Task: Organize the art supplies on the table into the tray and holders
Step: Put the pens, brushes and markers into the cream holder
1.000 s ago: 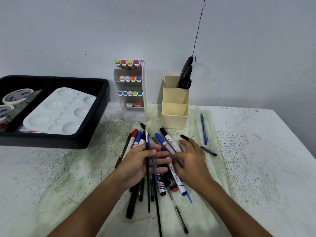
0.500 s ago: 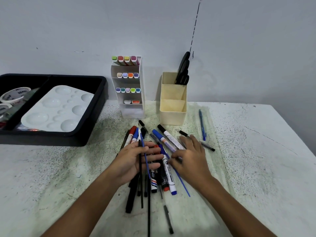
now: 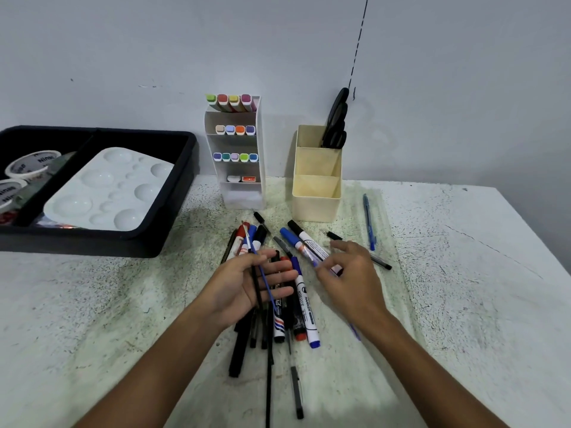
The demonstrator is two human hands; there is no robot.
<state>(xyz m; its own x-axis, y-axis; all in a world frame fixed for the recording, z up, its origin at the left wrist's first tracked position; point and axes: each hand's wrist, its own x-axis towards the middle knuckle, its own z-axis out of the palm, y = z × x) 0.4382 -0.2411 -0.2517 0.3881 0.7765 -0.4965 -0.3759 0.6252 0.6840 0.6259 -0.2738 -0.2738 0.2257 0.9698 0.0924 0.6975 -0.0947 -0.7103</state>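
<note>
A pile of markers, pens and thin brushes (image 3: 293, 307) lies on the table in front of me. My left hand (image 3: 244, 285) is palm up over the pile's left side, thumb pressing a thin black brush (image 3: 255, 285) and a thin blue brush (image 3: 262, 273) across the palm. My right hand (image 3: 349, 279) hovers just right of the pile, fingertips pinched on another thin blue brush (image 3: 355, 332) that runs under the wrist. The cream holder (image 3: 316, 196) stands behind, with black scissors (image 3: 335, 122) in its back slot. The black tray (image 3: 173, 193) sits at far left.
A white rack of coloured markers (image 3: 234, 149) stands between tray and cream holder. The tray holds a white palette (image 3: 108, 189) and tape rolls (image 3: 31, 163). A blue pen (image 3: 369, 220) and a black pen (image 3: 378, 263) lie right of the pile. A wall is close behind.
My left hand has turned palm up and risen with the two thin brushes. My right hand has lifted off the pile with the other blue brush between its fingers.
</note>
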